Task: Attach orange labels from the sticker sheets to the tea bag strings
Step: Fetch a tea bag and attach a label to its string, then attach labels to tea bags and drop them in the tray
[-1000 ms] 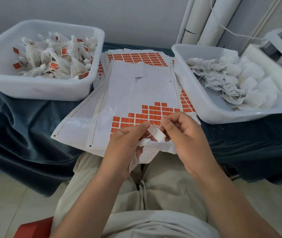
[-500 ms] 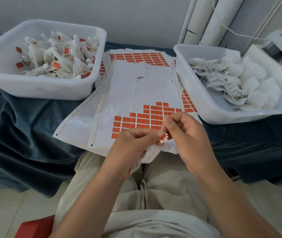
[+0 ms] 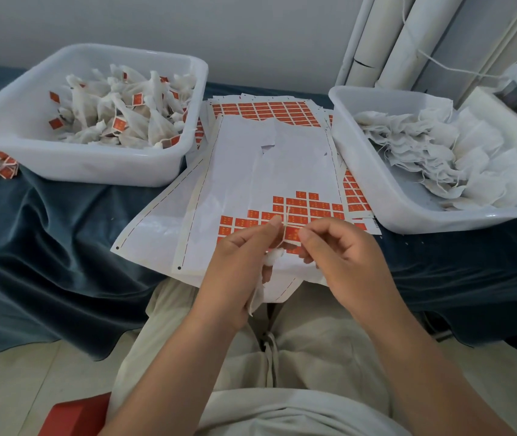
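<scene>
Since half a second ago the two hands have drawn slightly apart, and the folded orange label once pinched between them no longer shows as a separate piece. Now the left hand [image 3: 241, 262] has its lower fingers curled round a white tea bag [image 3: 272, 258], whose tail hangs below the palm, while its thumb and forefinger pinch the string [image 3: 285, 226]; the string's free end stands up just above those fingertips, over the orange labels [image 3: 307, 206] left on the sticker sheet [image 3: 251, 171]. Just beside it, the right hand [image 3: 345, 256] has its fingers curled, thumb tip close to the string; whether it grasps anything cannot be told. Sheets lie on a blue cloth [image 3: 62, 231] between two white tubs: the left tub [image 3: 93, 171] holds labelled bags [image 3: 118, 121], the right tub [image 3: 392, 196] holds plain bags [image 3: 440, 152]
</scene>
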Demonstrator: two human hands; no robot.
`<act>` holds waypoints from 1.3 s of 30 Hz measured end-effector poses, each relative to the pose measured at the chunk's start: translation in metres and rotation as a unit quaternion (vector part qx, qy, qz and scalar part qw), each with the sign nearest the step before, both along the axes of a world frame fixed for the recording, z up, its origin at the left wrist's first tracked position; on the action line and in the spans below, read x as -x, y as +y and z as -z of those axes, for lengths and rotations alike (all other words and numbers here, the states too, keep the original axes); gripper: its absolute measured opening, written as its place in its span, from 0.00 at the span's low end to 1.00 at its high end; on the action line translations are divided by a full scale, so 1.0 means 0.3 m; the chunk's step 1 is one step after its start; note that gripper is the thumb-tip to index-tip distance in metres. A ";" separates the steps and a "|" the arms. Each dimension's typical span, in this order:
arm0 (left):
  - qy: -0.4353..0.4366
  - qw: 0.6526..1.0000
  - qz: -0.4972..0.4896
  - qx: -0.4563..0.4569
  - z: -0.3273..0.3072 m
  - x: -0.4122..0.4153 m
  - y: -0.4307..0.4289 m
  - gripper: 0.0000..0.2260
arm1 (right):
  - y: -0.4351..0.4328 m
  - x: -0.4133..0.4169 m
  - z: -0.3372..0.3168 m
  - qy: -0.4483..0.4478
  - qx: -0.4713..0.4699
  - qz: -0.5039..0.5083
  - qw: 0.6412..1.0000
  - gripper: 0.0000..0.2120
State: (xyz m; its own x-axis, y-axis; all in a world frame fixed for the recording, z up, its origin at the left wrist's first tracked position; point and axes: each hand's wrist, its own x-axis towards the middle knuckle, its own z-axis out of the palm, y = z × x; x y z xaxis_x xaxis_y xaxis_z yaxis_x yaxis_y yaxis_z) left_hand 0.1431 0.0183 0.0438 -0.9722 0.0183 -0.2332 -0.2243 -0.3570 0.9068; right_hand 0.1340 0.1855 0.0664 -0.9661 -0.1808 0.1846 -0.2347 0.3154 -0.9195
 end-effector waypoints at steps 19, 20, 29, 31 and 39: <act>0.181 0.948 -0.126 0.229 -0.205 0.096 -0.304 0.07 | -0.065 -0.039 0.045 -0.044 -0.043 -0.004 0.998 0.19; 0.183 0.941 -0.151 0.240 -0.249 0.127 -0.347 0.06 | -0.067 -0.040 0.045 -0.049 -0.049 -0.008 0.998 0.19; 0.147 0.940 -0.228 0.207 -0.639 0.668 -0.588 0.06 | -0.096 -0.036 0.048 -0.068 -0.111 -0.050 0.990 0.23; 0.116 0.925 -0.238 0.273 -0.653 0.735 -0.627 0.07 | -0.096 -0.034 0.049 -0.060 -0.124 -0.053 0.989 0.23; 0.103 0.912 -0.239 0.318 -0.506 0.626 -0.651 0.04 | -0.052 -0.014 0.031 -0.036 -0.117 -0.044 0.992 0.16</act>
